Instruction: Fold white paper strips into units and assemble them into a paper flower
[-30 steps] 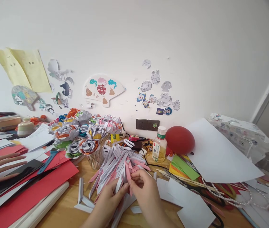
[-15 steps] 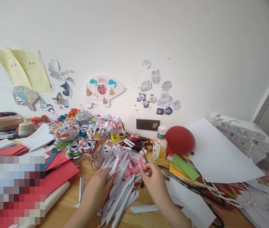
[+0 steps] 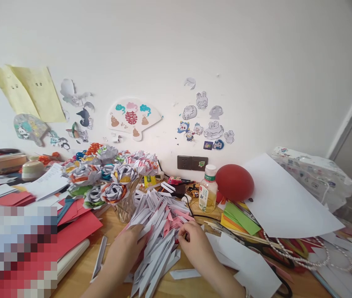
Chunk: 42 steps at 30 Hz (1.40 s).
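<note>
A heap of folded paper strips [image 3: 157, 244], mostly white with some pink, lies on the wooden table in front of me. My left hand [image 3: 129, 246] is curled around the heap's left side, its thumb and fingers closed on strips there; the fingertips are partly hidden among the paper. At the heap's right edge is my right hand [image 3: 194, 240], thumb and index finger pinched together beside the pink strips [image 3: 176, 219]. Whatever lies between those fingertips is too small or hidden to make out. One loose folded strip [image 3: 185, 273] rests below the right hand.
Behind the heap stand paper flowers [image 3: 113, 192] in a clear ribbed vase [image 3: 124, 211]. A drink bottle [image 3: 207, 192] and a red balloon [image 3: 234, 182] are back right. White sheets [image 3: 250, 260], scissors [image 3: 262, 248] and a bead string [image 3: 312, 263] lie right; red paper [image 3: 82, 231] lies left.
My right hand has moved slightly down and left, and the pink strip that stood up at its fingertips is no longer raised. My left hand stays at the heap, slightly lower.
</note>
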Each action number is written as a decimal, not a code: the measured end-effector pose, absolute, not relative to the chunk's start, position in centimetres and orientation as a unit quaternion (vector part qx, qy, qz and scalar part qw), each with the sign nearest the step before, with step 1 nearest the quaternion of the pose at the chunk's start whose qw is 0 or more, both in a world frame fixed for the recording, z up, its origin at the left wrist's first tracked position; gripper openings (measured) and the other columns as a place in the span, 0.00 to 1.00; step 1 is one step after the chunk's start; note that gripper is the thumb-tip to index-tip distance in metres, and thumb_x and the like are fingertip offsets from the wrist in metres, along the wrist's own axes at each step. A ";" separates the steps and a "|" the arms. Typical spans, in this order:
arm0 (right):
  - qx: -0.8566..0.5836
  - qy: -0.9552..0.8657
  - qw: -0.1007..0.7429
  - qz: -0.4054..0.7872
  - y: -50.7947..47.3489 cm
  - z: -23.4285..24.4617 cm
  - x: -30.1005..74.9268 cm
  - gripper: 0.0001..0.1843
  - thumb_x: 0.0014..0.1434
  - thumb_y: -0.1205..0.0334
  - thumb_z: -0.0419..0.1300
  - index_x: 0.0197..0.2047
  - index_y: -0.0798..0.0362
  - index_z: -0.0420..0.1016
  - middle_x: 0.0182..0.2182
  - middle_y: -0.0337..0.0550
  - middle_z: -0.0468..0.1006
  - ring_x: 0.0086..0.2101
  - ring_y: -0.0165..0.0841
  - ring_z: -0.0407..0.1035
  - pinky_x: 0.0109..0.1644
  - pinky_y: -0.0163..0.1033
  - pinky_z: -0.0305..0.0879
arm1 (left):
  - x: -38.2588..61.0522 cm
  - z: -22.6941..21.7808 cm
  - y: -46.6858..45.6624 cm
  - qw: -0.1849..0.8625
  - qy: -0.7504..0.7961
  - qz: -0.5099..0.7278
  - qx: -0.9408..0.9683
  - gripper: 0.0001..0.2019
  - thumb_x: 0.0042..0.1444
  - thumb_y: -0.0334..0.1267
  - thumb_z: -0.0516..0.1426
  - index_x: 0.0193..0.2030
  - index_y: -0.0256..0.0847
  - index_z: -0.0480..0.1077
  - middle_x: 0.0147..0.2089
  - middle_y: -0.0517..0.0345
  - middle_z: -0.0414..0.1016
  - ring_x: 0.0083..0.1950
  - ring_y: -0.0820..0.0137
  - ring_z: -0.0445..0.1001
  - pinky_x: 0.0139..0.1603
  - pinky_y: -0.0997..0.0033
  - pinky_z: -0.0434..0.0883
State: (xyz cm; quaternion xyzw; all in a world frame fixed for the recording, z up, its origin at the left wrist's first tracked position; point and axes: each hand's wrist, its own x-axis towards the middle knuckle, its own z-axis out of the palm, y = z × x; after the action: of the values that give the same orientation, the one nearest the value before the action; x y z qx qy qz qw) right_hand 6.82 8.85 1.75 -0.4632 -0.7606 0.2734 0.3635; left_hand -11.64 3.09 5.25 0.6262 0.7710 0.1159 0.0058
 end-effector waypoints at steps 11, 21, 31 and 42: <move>-0.333 -0.874 0.307 0.177 7.1 2.5 6.4 0.22 0.50 0.74 0.54 0.48 0.45 0.69 0.49 0.39 0.68 0.49 0.36 0.59 0.52 0.39 0.55 | -10.9 4.4 3.2 0.089 0.717 0.253 0.643 0.15 0.54 0.47 0.47 0.28 0.41 0.67 0.28 0.58 0.74 0.31 0.68 0.70 0.32 0.75 0.61; -0.351 -0.911 0.194 0.096 8.2 2.1 6.1 0.04 0.50 0.65 0.63 0.32 0.52 0.75 0.34 0.42 0.74 0.40 0.37 0.64 0.42 0.39 0.59 | -10.7 4.8 3.2 0.115 0.713 0.323 0.611 0.14 0.50 0.47 0.50 0.25 0.39 0.68 0.23 0.61 0.70 0.27 0.69 0.66 0.29 0.76 0.60; -0.411 -0.820 0.380 0.122 9.2 3.4 8.0 0.13 0.59 0.69 0.47 0.45 0.54 0.68 0.38 0.46 0.74 0.39 0.37 0.67 0.40 0.38 0.61 | -10.9 4.8 3.2 0.177 0.716 0.400 0.544 0.18 0.49 0.53 0.51 0.22 0.41 0.64 0.14 0.66 0.61 0.20 0.70 0.63 0.24 0.75 0.58; -0.374 -0.762 0.478 0.226 6.8 5.3 6.6 0.10 0.57 0.65 0.51 0.27 0.53 0.71 0.28 0.43 0.69 0.33 0.34 0.65 0.36 0.36 0.60 | -8.7 4.1 2.4 0.303 0.632 0.461 0.544 0.23 0.45 0.61 0.51 0.18 0.41 0.58 0.08 0.66 0.60 0.13 0.76 0.57 0.20 0.77 0.57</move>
State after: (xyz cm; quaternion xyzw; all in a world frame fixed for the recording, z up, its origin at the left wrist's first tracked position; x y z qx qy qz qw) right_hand 6.61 6.76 5.29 -0.3737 -0.7619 0.2259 0.4784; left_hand -8.69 2.38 4.11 0.5437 0.6323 0.4613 0.3029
